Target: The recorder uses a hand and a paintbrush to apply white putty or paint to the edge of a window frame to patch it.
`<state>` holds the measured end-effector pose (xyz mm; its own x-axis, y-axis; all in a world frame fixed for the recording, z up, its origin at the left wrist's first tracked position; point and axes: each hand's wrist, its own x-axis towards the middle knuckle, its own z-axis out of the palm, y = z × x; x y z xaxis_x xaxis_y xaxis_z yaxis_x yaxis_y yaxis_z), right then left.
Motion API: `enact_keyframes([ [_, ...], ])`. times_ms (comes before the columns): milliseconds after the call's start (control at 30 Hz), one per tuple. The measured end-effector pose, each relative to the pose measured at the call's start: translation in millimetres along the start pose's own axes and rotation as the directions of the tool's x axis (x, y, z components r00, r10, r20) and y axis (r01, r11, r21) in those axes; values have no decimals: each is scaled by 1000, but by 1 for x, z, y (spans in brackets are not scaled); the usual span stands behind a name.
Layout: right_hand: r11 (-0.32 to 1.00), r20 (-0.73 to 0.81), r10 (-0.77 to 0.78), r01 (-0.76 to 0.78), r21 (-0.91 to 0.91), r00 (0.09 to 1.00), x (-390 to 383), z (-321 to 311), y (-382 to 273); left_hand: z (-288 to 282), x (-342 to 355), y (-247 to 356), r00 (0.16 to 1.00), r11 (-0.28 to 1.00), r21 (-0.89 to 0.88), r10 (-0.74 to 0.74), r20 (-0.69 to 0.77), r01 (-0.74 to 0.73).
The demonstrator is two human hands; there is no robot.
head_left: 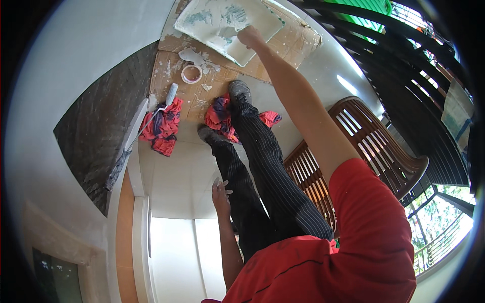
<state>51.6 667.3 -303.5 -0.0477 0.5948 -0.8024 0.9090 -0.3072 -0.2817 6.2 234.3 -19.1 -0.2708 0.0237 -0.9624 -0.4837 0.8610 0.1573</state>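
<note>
My right arm reaches out to a white paint tray (275, 22), its inside smeared with white and blue-green paint. Over the tray's right part my right hand (251, 38) is closed; whatever it may grip is hidden. My left hand (221, 196) hangs beside my left leg, its fingers apart and pale-tipped, with nothing visible in them. Away to the left, a paint roller (172, 94) with a long handle leans across a crumpled red and purple cloth (164, 126). A roll of tape (191, 74) lies on cardboard near the tray.
Paint-spotted cardboard (202, 96) covers the floor under the tray. More red cloth (218, 117) lies around my shoes. A slatted wooden bench (376, 144) stands at right, below dark railings (404, 76). A wall with a dark panel (96, 121) borders the left.
</note>
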Motion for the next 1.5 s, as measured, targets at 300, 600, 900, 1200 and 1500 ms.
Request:
enact_keyframes([
  [300, 804, 107, -303, 194, 563, 947, -89, -51, 16, -6, -17, 6, 998, 997, -55, 58, 33, -56],
  [600, 944, 54, -17, -2, 331, 998, -123, -45, 59, -22, -15, 14, 967, 968, -18, 251, -35, -252],
  [900, 989, -220, 142, -127, 77, 965, -32, 15, 70, 4, -7, -31, 1000, 997, -74, -12, 27, 14],
  [1200, 937, -81, -193, 160, -311, 978, -8, 30, 35, 16, -4, -36, 999, 986, -167, -6, 32, 11],
  [1500, 869, -35, -154, 152, 472, 987, -146, -22, 22, -7, -25, -6, 988, 960, -235, 154, -22, -155],
])
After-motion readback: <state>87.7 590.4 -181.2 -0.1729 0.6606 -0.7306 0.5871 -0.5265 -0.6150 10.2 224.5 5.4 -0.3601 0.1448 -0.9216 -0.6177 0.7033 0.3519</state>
